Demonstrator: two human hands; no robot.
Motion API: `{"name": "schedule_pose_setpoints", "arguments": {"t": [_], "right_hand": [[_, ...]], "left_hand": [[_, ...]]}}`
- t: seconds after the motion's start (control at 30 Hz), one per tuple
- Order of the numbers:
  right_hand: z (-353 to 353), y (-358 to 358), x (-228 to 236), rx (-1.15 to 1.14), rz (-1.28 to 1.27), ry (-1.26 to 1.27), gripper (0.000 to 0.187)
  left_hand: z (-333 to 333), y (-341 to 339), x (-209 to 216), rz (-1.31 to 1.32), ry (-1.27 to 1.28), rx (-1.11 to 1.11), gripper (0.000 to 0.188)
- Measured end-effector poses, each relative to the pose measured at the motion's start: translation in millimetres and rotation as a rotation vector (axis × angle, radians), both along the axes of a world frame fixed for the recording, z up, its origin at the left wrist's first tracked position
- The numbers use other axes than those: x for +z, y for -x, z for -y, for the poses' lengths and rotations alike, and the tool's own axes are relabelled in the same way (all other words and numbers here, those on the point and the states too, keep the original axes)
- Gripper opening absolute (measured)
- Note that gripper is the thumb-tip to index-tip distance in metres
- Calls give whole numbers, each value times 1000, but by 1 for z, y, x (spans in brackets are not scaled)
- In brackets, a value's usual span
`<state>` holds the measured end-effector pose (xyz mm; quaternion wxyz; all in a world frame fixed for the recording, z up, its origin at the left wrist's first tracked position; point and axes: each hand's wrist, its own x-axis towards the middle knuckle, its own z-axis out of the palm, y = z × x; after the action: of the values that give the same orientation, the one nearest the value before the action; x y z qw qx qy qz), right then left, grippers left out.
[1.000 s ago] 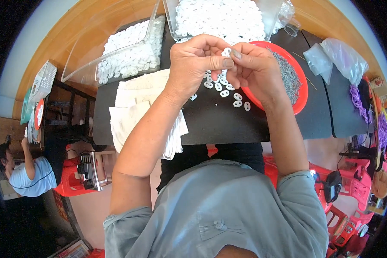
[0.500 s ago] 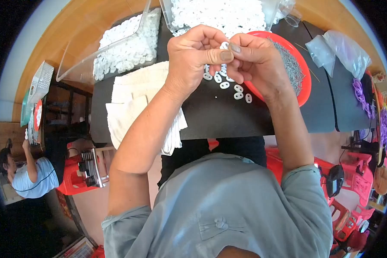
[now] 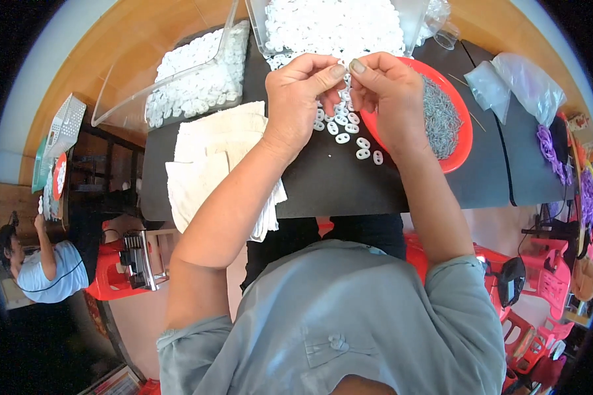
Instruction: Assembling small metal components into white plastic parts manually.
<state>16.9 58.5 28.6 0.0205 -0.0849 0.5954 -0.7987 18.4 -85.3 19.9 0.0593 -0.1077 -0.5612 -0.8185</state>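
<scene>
Since the previous frame: the thumb tips have drawn apart, leaving a narrow gap between the left hand [image 3: 295, 92] and the right hand [image 3: 395, 95]; the whole view has also shifted slightly. Meaning for the work, as judged: handling of a single piece is under way, with the thumbs no longer pressed together.

Grip, left: thumb and forefinger closed, apparently on a small white piece [image 3: 346, 64]. Grip, right: thumb and fingers bent in at the same spot; cannot tell whether they pinch anything. Piece position: between the fingertips, above the table [image 3: 336, 187], partly covered.

Containers:
- Clear bin [image 3: 255, 33], beyond the hands: heaped with white pieces.
- Clear tub [image 3: 171, 83], left: also full of white pieces, seen partly through its wall.
- Red bowl [image 3: 449, 166], partly behind the right hand: many thin grey pieces [image 3: 441, 125], metallic in look.

Loose two-holed white pieces [image 3: 342, 138] lie below the hands; folded pale cloths [image 3: 197, 181] by the left forearm.
</scene>
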Motion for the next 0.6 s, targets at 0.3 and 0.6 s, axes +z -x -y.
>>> {"name": "schedule_pose_setpoints", "arguments": {"t": [0.3, 0.6], "right_hand": [[7, -4, 0, -83, -57, -243, 12], [5, -7, 1, -73, -116, -231, 12]], "left_hand": [[13, 2, 3, 67, 246, 24, 11], [13, -1, 5, -88, 389, 43, 14]]}}
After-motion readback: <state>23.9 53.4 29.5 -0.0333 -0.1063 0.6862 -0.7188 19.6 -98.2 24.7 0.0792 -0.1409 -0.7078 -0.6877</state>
